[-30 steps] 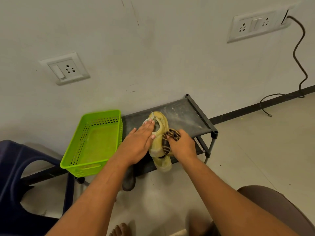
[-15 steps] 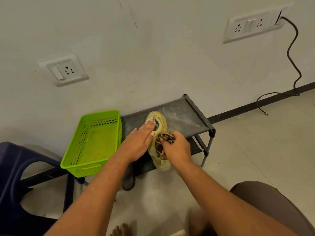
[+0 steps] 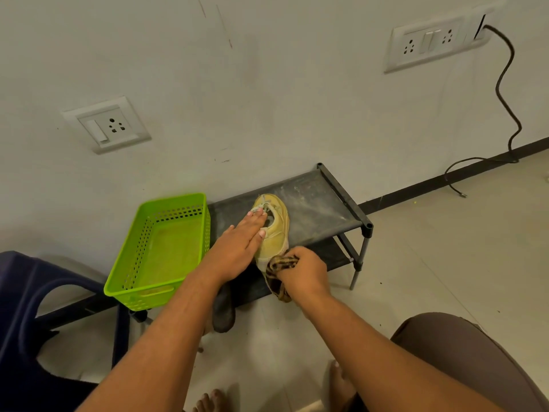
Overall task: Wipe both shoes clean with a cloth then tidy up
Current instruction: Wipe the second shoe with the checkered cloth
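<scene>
A yellow shoe [image 3: 276, 230] lies on the top shelf of a low black shoe rack [image 3: 320, 203], its toe pointing toward me. My left hand [image 3: 237, 248] presses flat on the shoe's left side, fingers straight over the laces. My right hand [image 3: 303, 272] grips a bunched brown-and-black patterned cloth [image 3: 277, 273] against the shoe's toe, at the rack's front edge. A dark shoe [image 3: 223, 310] stands on the floor under my left forearm, mostly hidden.
A green plastic basket [image 3: 160, 251] sits on the rack's left part. A dark blue plastic chair [image 3: 29, 307] stands at far left. My bare feet [image 3: 208, 401] and right knee [image 3: 475, 352] are below. A black cable [image 3: 505, 93] hangs from the wall socket.
My right hand has drawn the cloth down the shoe from its middle to the toe, toward me. My left hand stays pressed on the shoe.
</scene>
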